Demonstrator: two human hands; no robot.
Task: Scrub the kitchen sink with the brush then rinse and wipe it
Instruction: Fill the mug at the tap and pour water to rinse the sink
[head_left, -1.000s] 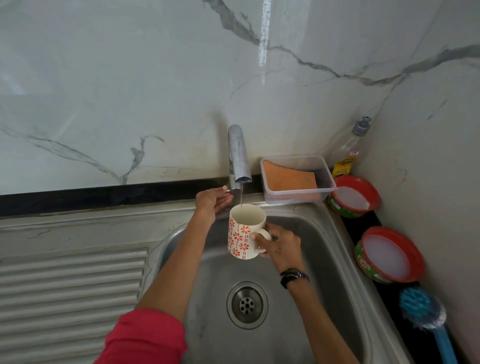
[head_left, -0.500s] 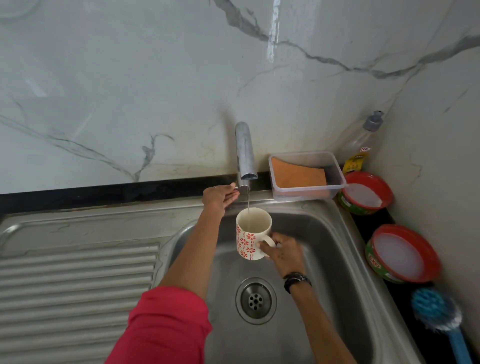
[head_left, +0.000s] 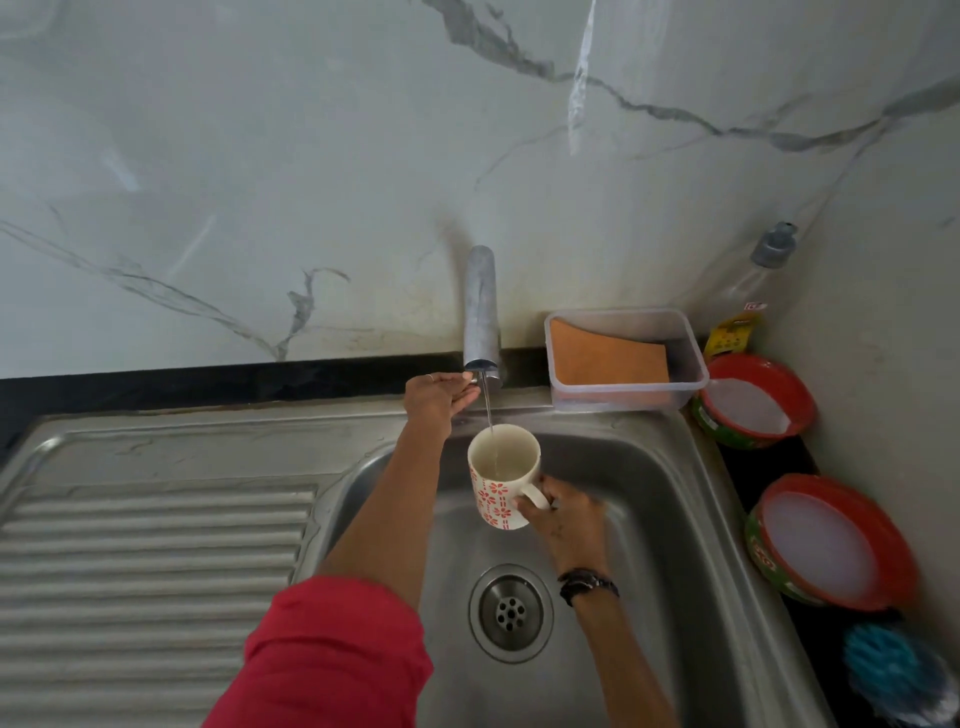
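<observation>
Mug (head_left: 503, 475): under tap (head_left: 481, 312), handle at 4 o'clock, grasped by right hand (head_left: 566, 522).
Left hand (head_left: 439, 397): fingers on tap lever, clasp unclear.
Sink (head_left: 685, 519): below mug.
Brush (head_left: 891, 670): 4 o'clock from right hand, nearer it, untouched.

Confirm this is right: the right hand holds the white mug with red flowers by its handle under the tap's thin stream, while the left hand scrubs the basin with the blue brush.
One thing is wrong. The head view shows the left hand at the steel tap, not scrubbing; the blue brush lies untouched on the counter at right. The right hand does hold the white mug with red flowers by its handle under the stream.
</observation>
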